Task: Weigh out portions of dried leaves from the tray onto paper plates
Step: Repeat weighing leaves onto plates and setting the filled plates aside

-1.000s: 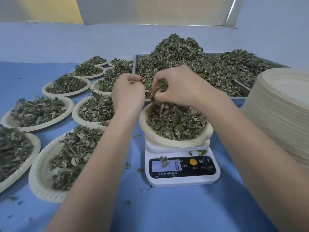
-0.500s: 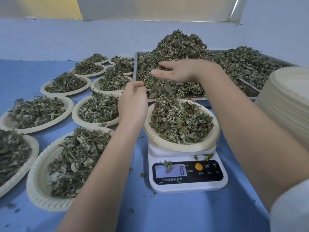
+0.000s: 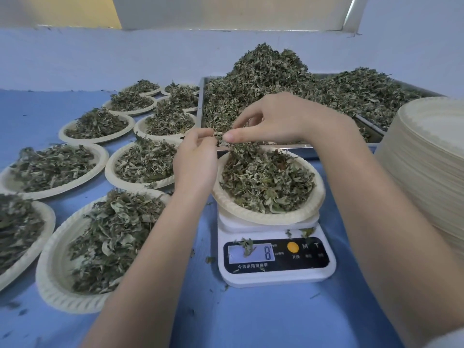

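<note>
A paper plate (image 3: pixel 268 214) full of dried leaves (image 3: pixel 266 183) sits on a small white scale (image 3: pixel 276 259). A leaf bit covers part of the scale's screen, which shows an 8. Above the plate's far edge, the left hand (image 3: pixel 195 159) and the right hand (image 3: pixel 273 119) meet, and both pinch a small bunch of leaves with their fingertips. Behind them a metal tray (image 3: pixel 200 101) holds a big heap of leaves. More filled plates (image 3: pixel 75 280) lie to the left on the blue table (image 3: pixel 263 320). A tall stack of empty plates (image 3: pixel 431 156) stands on the right.
</note>
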Motion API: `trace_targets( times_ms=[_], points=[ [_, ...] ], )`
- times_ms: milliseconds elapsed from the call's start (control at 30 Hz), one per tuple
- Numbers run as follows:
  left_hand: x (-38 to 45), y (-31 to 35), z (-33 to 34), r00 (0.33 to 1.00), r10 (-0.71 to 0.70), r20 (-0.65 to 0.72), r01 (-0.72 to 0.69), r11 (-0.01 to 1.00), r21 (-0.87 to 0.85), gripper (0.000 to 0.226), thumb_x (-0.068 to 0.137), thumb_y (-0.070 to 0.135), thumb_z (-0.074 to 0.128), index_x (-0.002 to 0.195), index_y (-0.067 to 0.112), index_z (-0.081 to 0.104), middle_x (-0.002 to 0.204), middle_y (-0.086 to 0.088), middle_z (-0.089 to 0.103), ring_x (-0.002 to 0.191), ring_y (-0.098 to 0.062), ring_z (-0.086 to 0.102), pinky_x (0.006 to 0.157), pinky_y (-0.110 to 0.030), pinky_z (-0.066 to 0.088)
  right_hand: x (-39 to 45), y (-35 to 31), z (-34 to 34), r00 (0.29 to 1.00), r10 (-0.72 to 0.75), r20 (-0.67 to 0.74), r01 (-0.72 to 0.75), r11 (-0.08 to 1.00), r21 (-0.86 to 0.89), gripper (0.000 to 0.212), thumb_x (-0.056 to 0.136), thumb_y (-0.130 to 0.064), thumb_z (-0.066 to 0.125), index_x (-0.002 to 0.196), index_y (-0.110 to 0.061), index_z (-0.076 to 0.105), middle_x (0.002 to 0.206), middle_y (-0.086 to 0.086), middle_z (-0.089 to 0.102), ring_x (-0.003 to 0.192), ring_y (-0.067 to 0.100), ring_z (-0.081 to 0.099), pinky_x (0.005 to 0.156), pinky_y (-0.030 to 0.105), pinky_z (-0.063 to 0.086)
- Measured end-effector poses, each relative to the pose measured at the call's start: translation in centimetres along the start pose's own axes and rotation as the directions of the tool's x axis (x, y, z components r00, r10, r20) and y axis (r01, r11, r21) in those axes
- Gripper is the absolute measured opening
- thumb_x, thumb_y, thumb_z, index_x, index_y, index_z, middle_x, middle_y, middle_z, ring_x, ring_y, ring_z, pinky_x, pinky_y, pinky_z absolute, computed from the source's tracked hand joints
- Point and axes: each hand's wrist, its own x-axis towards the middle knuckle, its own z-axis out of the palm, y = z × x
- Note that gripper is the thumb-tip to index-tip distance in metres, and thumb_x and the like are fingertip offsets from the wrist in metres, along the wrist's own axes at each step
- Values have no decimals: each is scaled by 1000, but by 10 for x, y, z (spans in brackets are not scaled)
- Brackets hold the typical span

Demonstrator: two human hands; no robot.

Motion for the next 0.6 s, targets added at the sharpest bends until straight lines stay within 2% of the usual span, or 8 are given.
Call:
trace_targets(
  times_ms=[67, 233, 333, 400, 467, 533, 600],
  points=[
    [-2, 0, -2, 1000, -11, -4, 11, 1000, -22, 16, 90, 18, 52, 100, 26, 62, 94, 1, 60, 90, -16, 56, 96, -43, 47, -2, 3, -4, 1000, 8, 4, -8, 1000, -18, 57, 74, -74, 52, 115, -37, 66, 82, -24, 46, 86, 6, 47, 73, 26, 34],
    [-5, 0, -7, 1000, -8, -16, 7, 999, -34, 16, 89, 19, 56, 102, 23, 63, 86, 6, 57, 88, -13, 56, 97, -42, 46, -6, 1, -6, 982, 73, 173, -63, 996, -59, 64, 68, -77, 54, 122, -43, 58, 80, -29, 39, 94, 10, 47, 81, 30, 31],
    [-6, 0, -8, 1000, -5, -10, 5, 1000, -22, 15, 89, 20, 55, 102, 23, 63, 84, 7, 57, 87, -13, 55, 96, -42, 46, -8, -2, -7, 970, 78, 230, -77, 997, -13, 64, 68, -75, 58, 124, -45, 55, 84, -27, 45, 97, 13, 57, 74, 29, 39],
    [-6, 0, -7, 1000, 2, -3, -2, 1000, -4, 16, 89, 19, 54, 102, 22, 63, 85, 9, 57, 87, -13, 55, 96, -43, 47, -8, -6, -6, 965, 66, 253, -76, 997, 27, 58, 69, -69, 63, 121, -45, 57, 86, -25, 48, 91, 8, 60, 67, 21, 42],
    [-6, 0, -6, 1000, 7, 7, -7, 1000, 8, 15, 89, 18, 54, 101, 21, 63, 85, 11, 57, 85, -13, 54, 95, -44, 47, -9, -9, -4, 961, 52, 273, -65, 997, 38, 52, 68, -63, 70, 116, -45, 60, 84, -26, 49, 84, 1, 57, 69, 22, 47],
    [-6, -1, -4, 1000, 11, 16, -11, 1000, 14, 12, 89, 18, 54, 97, 23, 61, 82, 11, 56, 81, -11, 53, 93, -42, 48, -7, -12, -1, 960, 46, 274, -48, 999, -2, 45, 68, -57, 74, 110, -44, 63, 84, -25, 52, 84, 6, 60, 73, 25, 50],
    [-7, -1, -3, 1000, 14, 17, -14, 1000, 18, 10, 89, 18, 54, 94, 25, 61, 79, 10, 55, 79, -11, 53, 90, -41, 48, -5, -13, 4, 966, 27, 257, -15, 999, -47, 29, 71, -46, 75, 99, -41, 67, 85, -17, 60, 83, 14, 64, 70, 25, 48]
  ],
)
